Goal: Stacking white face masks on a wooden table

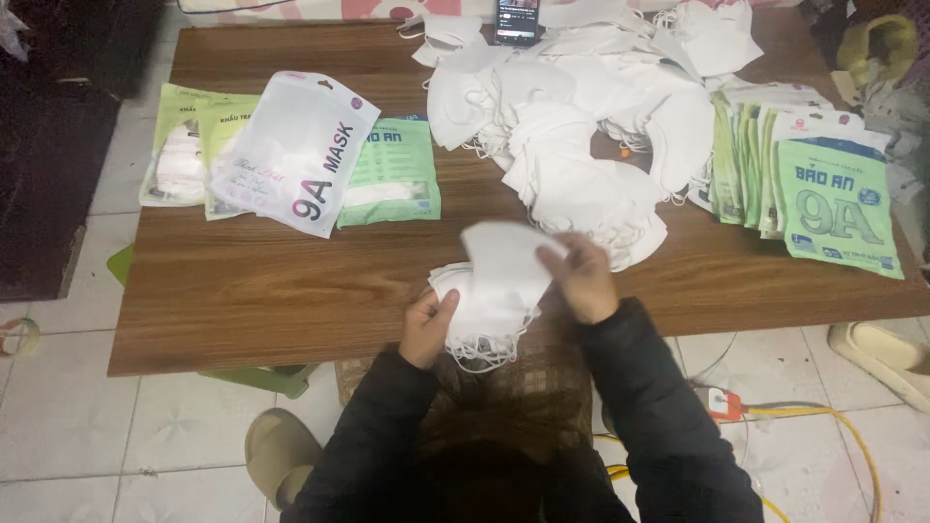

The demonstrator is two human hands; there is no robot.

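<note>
Two dark sleeves come up from the near edge. The left hand has its fingers curled shut around a small stack of white masks at the near edge of the brown table. Thin ear loops hang down under the stack. The right hand pinches one white mask between thumb and fingers and holds it just above the stack.

The masks look very light and soft, so they would bend and slip apart easily. The folded edge or the middle looks like the best place to hold, since the loops could catch on each other.

Just behind the hands, a big loose heap of masks spreads to the far side. On the right lies a row of green packets. On the left lie a white packet and more green bags. A phone leans at the far edge. An orange cable runs along the floor on the right.
</note>
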